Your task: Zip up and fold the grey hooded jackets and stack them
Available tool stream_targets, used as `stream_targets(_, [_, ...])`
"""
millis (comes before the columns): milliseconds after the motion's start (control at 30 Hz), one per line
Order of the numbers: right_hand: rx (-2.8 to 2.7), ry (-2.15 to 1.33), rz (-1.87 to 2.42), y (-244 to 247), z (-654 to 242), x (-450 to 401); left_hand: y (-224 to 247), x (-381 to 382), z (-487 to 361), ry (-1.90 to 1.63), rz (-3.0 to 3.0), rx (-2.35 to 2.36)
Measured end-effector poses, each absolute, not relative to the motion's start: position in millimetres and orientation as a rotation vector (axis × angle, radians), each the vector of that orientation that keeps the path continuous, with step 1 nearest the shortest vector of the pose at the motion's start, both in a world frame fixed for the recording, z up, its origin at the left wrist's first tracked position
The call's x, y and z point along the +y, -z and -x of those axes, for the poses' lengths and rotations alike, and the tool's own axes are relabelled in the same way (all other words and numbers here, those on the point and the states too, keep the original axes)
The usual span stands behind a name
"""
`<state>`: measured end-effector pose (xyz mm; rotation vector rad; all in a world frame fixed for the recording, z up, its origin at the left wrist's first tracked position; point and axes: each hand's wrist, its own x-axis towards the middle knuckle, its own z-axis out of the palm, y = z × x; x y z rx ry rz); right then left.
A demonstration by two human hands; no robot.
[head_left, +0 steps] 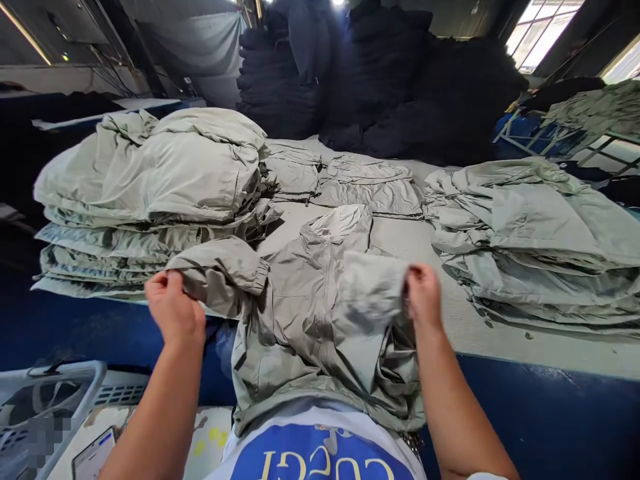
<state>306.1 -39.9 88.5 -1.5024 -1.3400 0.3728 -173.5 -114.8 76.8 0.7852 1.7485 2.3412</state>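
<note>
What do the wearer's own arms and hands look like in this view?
The left hand and right hand are gloveless, with no watch or bracelet visible. Both forearms are bare; a white sleeve edge shows low by the right arm. The white T-shirt has a blue print with pale letters.

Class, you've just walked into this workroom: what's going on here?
A person is handling a pale jacket, laid front up on the table with its lower part over the near edge. The left hand pinches a bent sleeve; the right hand grips fabric on the jacket's other side. A left stack and a right stack of pale garments flank it.
</note>
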Motion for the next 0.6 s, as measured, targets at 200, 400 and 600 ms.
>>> stream_targets(200, [-1.39, 0.234, 1.204, -119.4, -306.7, -26.8, -93.1, -106.0, 102.4, -1.822, -2.051, 2.023])
stream_targets(400, [-2.424, -0.346, 1.621, -60.4, -265.2, -4.3, -29.9, -49.5, 37.8, -0.396, -2.454, 1.886])
stream_targets(600, [-2.632, -0.577, 1.905, -56.9, -320.4, -16.7, 2.5, -58.0, 60.4, -0.143, -2.462, 1.87])
